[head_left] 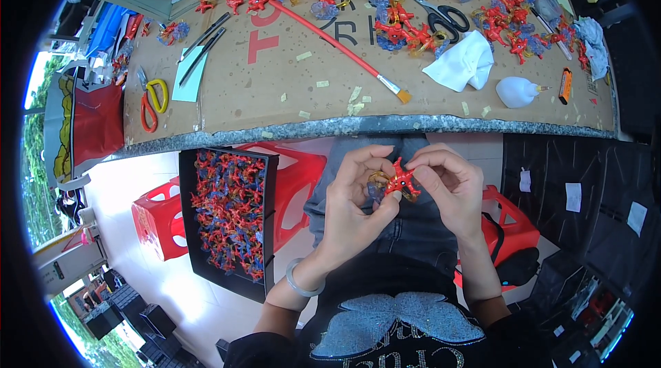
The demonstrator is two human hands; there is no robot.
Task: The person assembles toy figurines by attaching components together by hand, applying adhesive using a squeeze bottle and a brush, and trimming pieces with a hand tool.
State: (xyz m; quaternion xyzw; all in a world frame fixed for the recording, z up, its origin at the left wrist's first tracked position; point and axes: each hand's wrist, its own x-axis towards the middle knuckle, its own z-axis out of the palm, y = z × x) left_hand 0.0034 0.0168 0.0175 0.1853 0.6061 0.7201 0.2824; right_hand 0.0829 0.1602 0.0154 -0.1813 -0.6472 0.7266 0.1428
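Head view, the only one I have: a small red figure (400, 181) sits over the lap, just off the near edge of the tabletop (241, 103), between the left hand (361, 196) and the right hand (451, 192). Neither is nearer; I read both as touching it. Left fingers curl around its left side, thumb closed on the near part; right thumb and forefinger are drawn nearly together at its right, far corner, seemingly pinching a limb, though the contact itself is partly covered. A clear yellow loop (377, 176) and bluish part sit left of the red body, toward the left palm. Long axis: hard to call on so spiky a shape; one point juts to the far side, another limb to the right. Relation I'd watch: right pinch directly across the body from the left hold. Well left, a black tray (269, 230) stands full of similar figures; the paintbrush (337, 44) lies on the tabletop's far side.
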